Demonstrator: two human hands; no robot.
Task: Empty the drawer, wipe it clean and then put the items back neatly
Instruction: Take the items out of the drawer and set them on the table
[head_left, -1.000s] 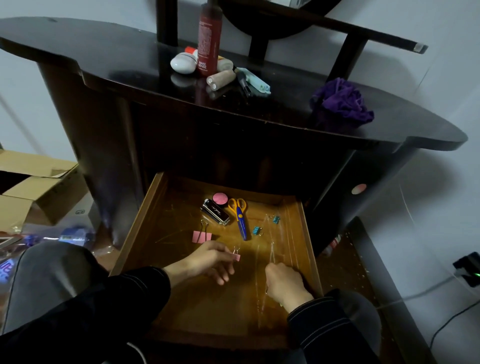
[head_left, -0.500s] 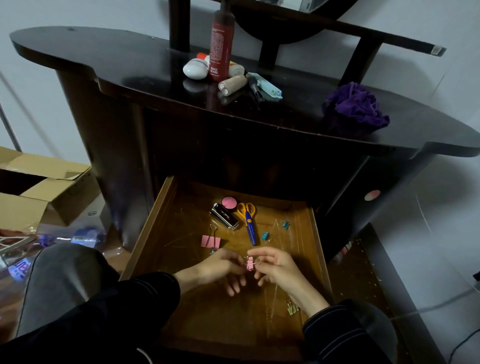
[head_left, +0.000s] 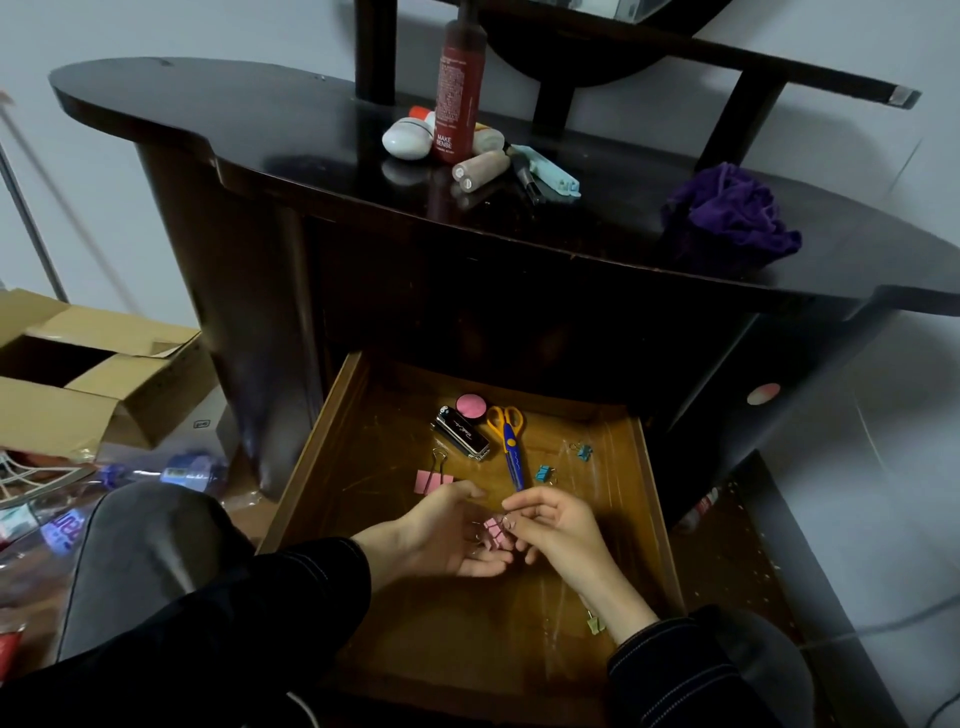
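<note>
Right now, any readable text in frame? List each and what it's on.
"MAKE SENSE": on the dark red bottle on the dresser top.
Fine print above it: too small to read.
Script on the black stapler in the drawer: unreadable.
Label on the plastic bottle, far left: blurred.

The drawer (head_left: 363, 467) is scratched, faintly shiny wood. The tabletop (head_left: 291, 130) is dark glossy wood. The cloth (head_left: 727, 218) looks plush. The box (head_left: 62, 395) is matt cardboard. The clip (head_left: 493, 530) has thin metal wire handles.
</note>
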